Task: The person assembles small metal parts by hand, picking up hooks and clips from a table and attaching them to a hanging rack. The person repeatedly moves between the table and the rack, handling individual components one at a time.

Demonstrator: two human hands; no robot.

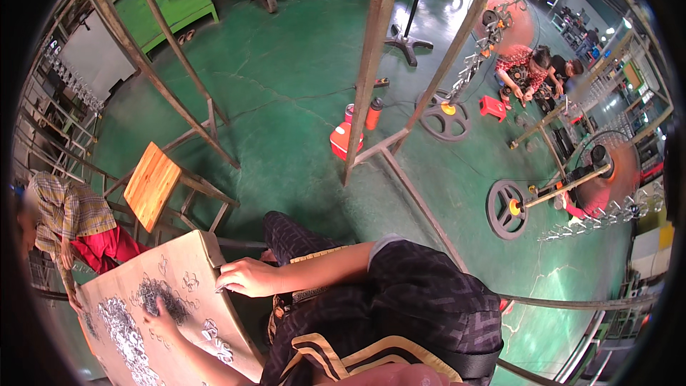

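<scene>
Metal parts: a heap of small silvery metal pieces point(128, 336) lay on the near-left of the board, with looser clusters spread toward its right edge.
Left hand: the left hand point(161, 317) rested palm-down on the board among the pieces, fingers spread flat and pressing on a darker cluster; whether anything was pinched under them could not be told.
Right hand: the right hand point(248, 276) sat at the board's right edge, fingers curled loosely over the rim and touching a few small pieces there, not clearly gripping any one.
Table: the table point(187, 250) was a tan, worn board tilted across the person's lap, its far corner beside a wooden stool.
Stool: a stool with an orange wooden seat point(151, 184) stood just beyond the table on a metal frame.
Co-worker: another person in a checked shirt point(68, 213) sat at the far-left side of the table.
Floor: green painted floor point(286, 78) stretched away, with a red container point(345, 139) by a metal post.
Far right: other people point(525, 68) crouched well apart near black wheels point(506, 208).
</scene>
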